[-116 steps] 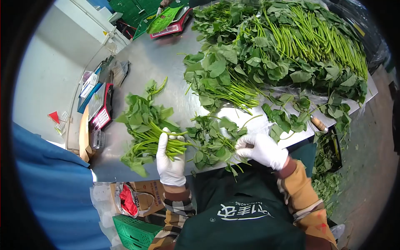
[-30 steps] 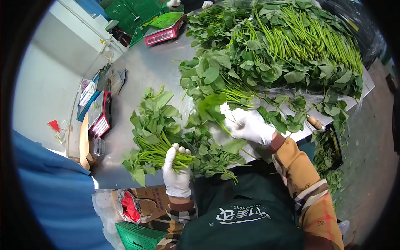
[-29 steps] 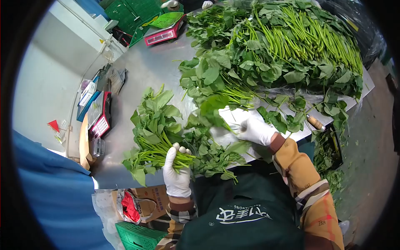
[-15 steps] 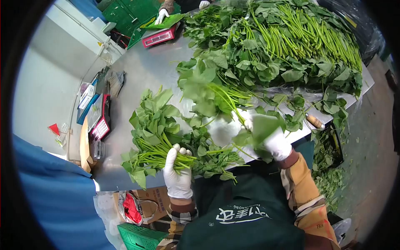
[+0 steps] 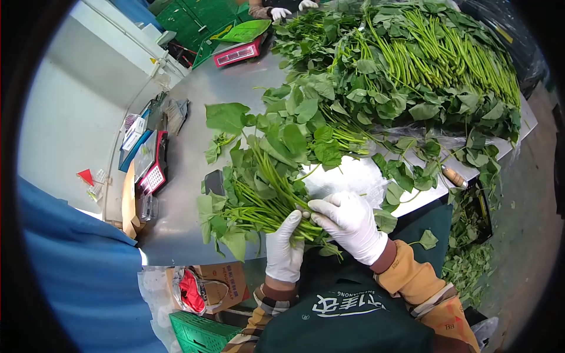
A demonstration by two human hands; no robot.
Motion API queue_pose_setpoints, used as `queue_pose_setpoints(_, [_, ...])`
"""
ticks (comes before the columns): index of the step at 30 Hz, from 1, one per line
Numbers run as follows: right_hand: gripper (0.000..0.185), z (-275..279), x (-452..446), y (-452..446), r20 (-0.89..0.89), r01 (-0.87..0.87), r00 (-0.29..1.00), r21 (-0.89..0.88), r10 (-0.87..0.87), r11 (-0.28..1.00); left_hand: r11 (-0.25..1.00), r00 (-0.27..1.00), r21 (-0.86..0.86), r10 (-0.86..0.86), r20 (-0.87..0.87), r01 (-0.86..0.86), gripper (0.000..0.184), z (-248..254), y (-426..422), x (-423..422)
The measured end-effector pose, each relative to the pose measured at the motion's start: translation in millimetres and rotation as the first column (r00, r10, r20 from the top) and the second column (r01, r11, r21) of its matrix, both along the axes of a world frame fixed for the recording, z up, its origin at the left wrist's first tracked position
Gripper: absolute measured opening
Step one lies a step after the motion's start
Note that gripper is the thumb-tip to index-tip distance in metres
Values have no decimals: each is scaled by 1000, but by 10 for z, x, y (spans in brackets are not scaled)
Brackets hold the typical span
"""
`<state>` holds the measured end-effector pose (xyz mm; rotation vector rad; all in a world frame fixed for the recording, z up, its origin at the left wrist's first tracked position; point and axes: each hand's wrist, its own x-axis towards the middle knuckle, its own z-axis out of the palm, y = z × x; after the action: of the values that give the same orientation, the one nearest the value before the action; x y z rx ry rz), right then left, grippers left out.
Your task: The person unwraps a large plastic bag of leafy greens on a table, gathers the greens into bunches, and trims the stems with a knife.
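Note:
A bunch of leafy green stems [image 5: 259, 206] lies across my left hand [image 5: 285, 250], white-gloved, with the thumb closed over the stem ends. My right hand [image 5: 351, 226], gloved too, meets it from the right, fingers pinched on stems at the bunch's edge. Long leaves of the bunch spread up and left over the metal table. Behind my right hand lies a crumpled white plastic sheet [image 5: 347, 179]. A big heap of the same greens [image 5: 424, 65] covers the far right of the table.
A red scale with a green tray [image 5: 238, 54] stands at the far edge, near a co-worker's gloved hands [image 5: 293, 8]. Another red scale [image 5: 154, 170] sits at left. A wooden-handled tool [image 5: 454, 176] rests at the right edge; fallen leaves [image 5: 468, 259] lie below.
My right hand has come left and down from the white sheet, bringing stems to the bunch in my left hand. The co-worker's hand has left the green tray.

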<state>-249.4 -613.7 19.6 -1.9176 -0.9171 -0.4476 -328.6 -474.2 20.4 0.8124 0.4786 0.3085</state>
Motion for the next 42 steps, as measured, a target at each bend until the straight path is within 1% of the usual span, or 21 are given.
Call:
queue_pose_setpoints(1, [22,0,-15,14,32,6,999,-34,-5,999,1000,1000,14,0,-18,0,31,4,-5,-4])
queue_pose_setpoints(4, [26,42,-26,-9,54,-29,998,-110,36,993,994,1000,111,-1,-15,3,30,24,-25,4])
queue_pose_setpoints(7, [30,6,-42,2,104,-44,993,-150,60,988,990,996,129,71,-54,-64,30,-41,-55,40])
queue_pose_setpoints(10, [32,-5,-39,-9,98,-61,992,-151,76,987,990,998,135,47,-36,-42,30,-97,-16,60])
queue_pose_setpoints(13, [29,-3,-11,-32,23,-130,991,-107,134,986,990,996,117,80,-30,-76,29,-34,-18,83])
queue_pose_setpoints(16, [31,-58,26,-182,-93,-109,992,-248,89,963,992,993,53,115,-11,-115,30,-8,65,77])
queue_pose_setpoints(17, [26,-88,40,-229,-121,-50,993,-369,5,928,992,993,46,115,-10,-114,30,3,91,71])
queue_pose_setpoints(18, [25,-122,45,-268,-131,6,990,-342,-54,940,993,993,39,114,-9,-113,30,13,112,65])
queue_pose_setpoints(20, [25,-123,127,-275,40,92,996,-305,-84,948,994,994,25,106,-5,-106,31,25,131,71])
queue_pose_setpoints(22, [25,-32,103,-224,-195,-79,979,-72,64,994,996,996,29,88,-3,-88,31,1,106,79])
queue_pose_setpoints(23, [25,19,79,-193,-295,-144,943,61,156,988,996,997,32,80,-3,-80,31,-12,86,75])
queue_pose_setpoints(26, [26,92,-6,-143,-474,-267,835,95,279,959,997,997,46,71,-28,-69,28,-5,29,67])
queue_pose_setpoints(27, [25,46,-32,-113,-462,-242,848,99,260,965,997,998,51,56,-12,-55,27,-26,42,65])
queue_pose_setpoints(30, [23,83,-53,-130,-549,-238,804,55,229,970,996,998,64,56,-19,-55,28,-39,29,53])
queue_pose_setpoints(33, [22,13,-72,-122,-596,-234,760,123,260,965,997,999,66,45,-7,-45,29,-13,10,39])
queue_pose_setpoints(36, [22,57,-97,-123,-676,-204,687,172,266,964,997,999,74,40,-8,-39,27,-23,-3,39])
queue_pose_setpoints(39, [20,92,-86,-133,-743,-223,588,233,321,947,997,1000,67,-28,5,27,24,-11,-2,34])
queue_pose_setpoints(42, [22,100,25,-168,-763,-381,480,263,432,887,997,998,44,-59,0,59,21,26,22,-15])
